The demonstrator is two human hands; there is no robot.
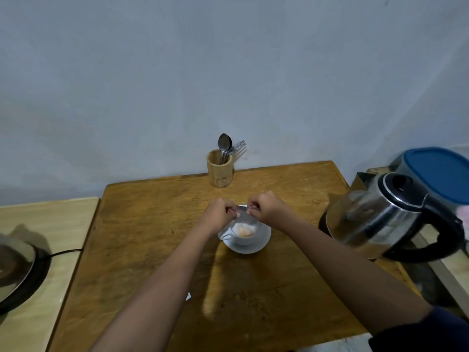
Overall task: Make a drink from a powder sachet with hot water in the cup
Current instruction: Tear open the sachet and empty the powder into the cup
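**Sachet held over the cup**

A plain grey-blue wall backs a worn wooden table (pixel 142 240), and in the middle of it a white cup (pixel 244 235) sits on a white saucer (pixel 261 243). Both arms reach in from the near edge. The left hand (pixel 218 214) and the right hand (pixel 266 208) meet just above the cup's far rim, each pinching one side of a small pale sachet (pixel 242 214) between thumb and fingertips; the packet hangs between the two grips, directly over the cup's mouth. Inside the cup lies a heap of pale powder with an orange tinge. Whether more is falling I cannot tell, the packet is blurred. Behind, against the wall, a wooden holder (pixel 219 171) carries spoons and a fork. To the right stands a steel electric kettle (pixel 388 217) with a black handle, well apart from the cup, a blue-lidded container (pixel 441 174) behind it
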